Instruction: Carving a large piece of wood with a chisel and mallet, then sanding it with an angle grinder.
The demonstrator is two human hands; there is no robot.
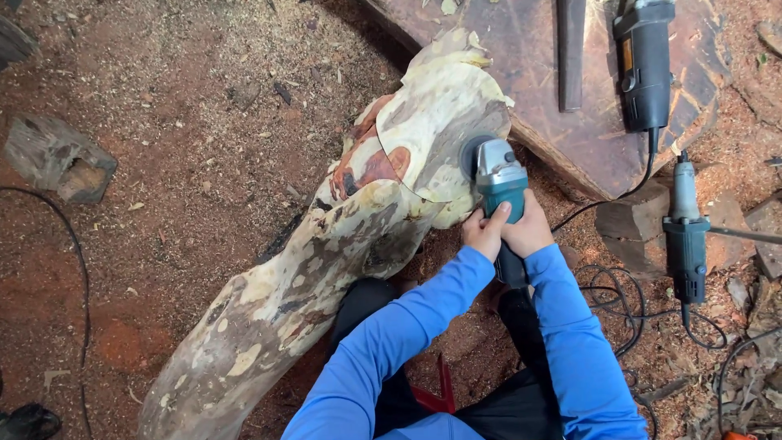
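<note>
We mid-grind: left hand [485,232] and right hand [529,231], fingers wrapped tight round teal angle grinder [498,179], disc against pale log [342,244] lying on sawdust. Next pass probably needs steady pressure.

Idle tools and scraps on sawdust ground
A black grinder [643,65] lies on a slab [529,73]; a teal tool [686,236] beside blocks [57,159]
</note>
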